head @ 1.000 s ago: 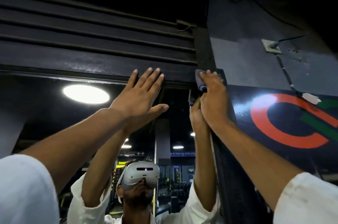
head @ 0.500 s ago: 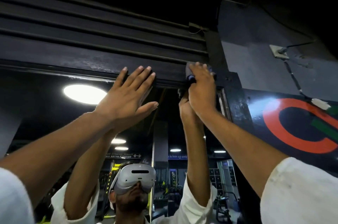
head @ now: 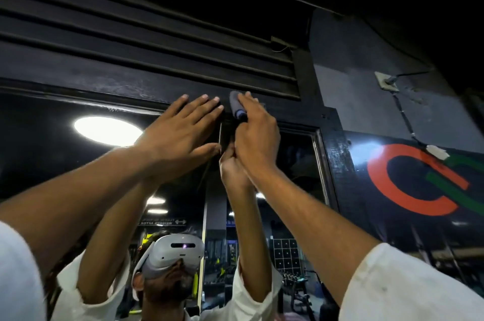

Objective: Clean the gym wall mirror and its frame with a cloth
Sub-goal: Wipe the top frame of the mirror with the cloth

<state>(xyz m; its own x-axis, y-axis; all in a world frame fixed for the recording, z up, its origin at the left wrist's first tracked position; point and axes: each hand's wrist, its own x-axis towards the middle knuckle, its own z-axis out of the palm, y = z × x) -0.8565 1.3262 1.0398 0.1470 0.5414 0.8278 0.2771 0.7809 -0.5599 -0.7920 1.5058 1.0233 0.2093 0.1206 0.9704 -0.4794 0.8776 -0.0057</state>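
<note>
A person's left hand [head: 180, 137], fingers straight and holding nothing, presses flat on the black top frame [head: 104, 90] of the wall mirror [head: 39, 153]. Just to its right, the right hand [head: 255, 137] grasps a grey cloth [head: 235, 106] against the frame.

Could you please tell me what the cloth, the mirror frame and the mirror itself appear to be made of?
The cloth looks like soft grey fabric, perhaps microfibre, with a blue edge, bunched in the right hand. The frame seems black painted wood or metal, semi-gloss, with faint sheen and scuffs. The mirror is glossy glass, reflecting a ceiling light.
</note>
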